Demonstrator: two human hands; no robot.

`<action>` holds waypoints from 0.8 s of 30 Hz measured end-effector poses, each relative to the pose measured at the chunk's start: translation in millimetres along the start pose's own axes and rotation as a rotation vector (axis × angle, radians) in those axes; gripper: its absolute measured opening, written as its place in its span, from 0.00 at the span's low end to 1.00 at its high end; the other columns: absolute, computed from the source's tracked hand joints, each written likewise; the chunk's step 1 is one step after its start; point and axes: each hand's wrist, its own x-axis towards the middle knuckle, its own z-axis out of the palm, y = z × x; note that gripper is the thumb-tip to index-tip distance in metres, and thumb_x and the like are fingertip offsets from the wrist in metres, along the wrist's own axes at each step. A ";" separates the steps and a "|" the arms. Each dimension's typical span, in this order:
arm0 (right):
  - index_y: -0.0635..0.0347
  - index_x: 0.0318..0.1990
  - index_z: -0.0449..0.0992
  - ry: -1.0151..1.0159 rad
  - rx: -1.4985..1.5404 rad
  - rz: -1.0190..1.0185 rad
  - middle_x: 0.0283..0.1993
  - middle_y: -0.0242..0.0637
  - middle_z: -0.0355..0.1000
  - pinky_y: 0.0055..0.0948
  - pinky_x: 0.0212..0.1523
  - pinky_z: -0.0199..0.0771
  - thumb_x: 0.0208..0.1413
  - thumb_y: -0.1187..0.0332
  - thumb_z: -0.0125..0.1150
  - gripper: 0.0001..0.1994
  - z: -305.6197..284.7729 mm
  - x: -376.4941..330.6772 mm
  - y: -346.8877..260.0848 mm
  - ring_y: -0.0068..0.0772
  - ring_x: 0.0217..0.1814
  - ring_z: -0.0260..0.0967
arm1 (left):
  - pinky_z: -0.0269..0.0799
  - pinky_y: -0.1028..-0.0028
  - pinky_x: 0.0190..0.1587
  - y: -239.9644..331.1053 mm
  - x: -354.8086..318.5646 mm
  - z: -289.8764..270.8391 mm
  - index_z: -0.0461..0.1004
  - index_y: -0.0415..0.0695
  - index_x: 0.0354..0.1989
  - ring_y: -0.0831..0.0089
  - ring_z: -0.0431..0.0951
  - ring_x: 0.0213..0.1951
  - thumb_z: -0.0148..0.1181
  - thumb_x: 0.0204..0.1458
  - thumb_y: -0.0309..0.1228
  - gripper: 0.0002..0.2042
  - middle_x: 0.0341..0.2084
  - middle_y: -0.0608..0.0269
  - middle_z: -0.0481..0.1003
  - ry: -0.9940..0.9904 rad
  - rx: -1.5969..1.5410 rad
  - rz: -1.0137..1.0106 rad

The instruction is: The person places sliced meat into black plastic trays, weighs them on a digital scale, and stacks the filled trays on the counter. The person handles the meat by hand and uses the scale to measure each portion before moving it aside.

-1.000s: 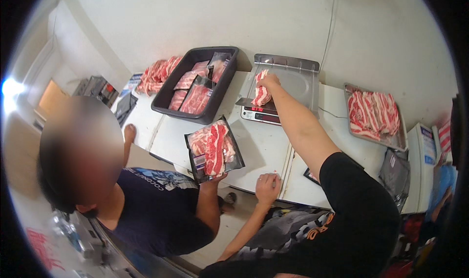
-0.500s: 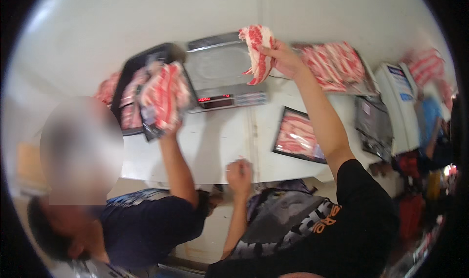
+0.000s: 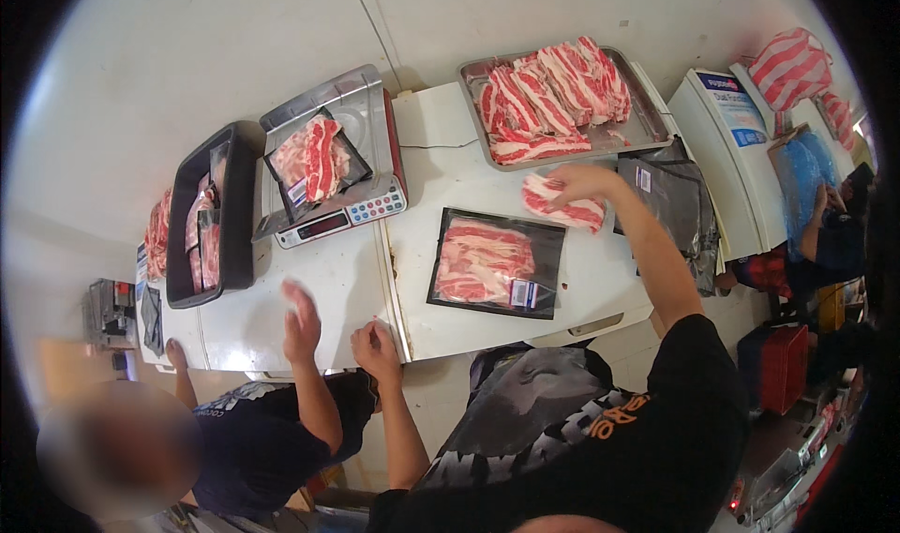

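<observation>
My right hand (image 3: 592, 186) is closed over a small bundle of fatty red-and-white meat slices (image 3: 586, 217), low over the white worktop in front of a metal tray (image 3: 647, 139) of similar strips. By the front edge, my left hand (image 3: 377, 350) has its fingers curled in; a tiny reddish bit shows at the fingertips, too small to name. Between my hands lies a black-backed clear pack of sliced meat (image 3: 483, 261) with a label. Left of it, a digital scale (image 3: 370, 205) carries another pack (image 3: 305, 158) with meat strips on top.
A co-worker's open hand (image 3: 302, 327) is over the worktop at left, another (image 3: 176, 355) at its edge. A deep black tray (image 3: 246, 224) holds packs beside the scale. Dark empty bags (image 3: 680, 195) lie at right, near a white machine (image 3: 717, 153). Further right stands another person.
My right hand has moved the meat slices from beside the scale to in front of the metal tray. The co-worker's pack now rests on the scale, let go. The view has shifted.
</observation>
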 end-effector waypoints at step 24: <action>0.57 0.50 0.78 0.808 -0.102 -0.233 0.47 0.45 0.76 0.53 0.55 0.70 0.43 0.68 0.79 0.24 96.5 26.8 19.7 0.55 0.53 0.72 | 0.71 0.76 0.22 223.4 -97.7 94.0 0.83 0.39 0.28 0.75 0.80 0.20 0.57 0.66 0.58 0.31 0.20 0.60 0.82 -0.868 -0.679 -0.980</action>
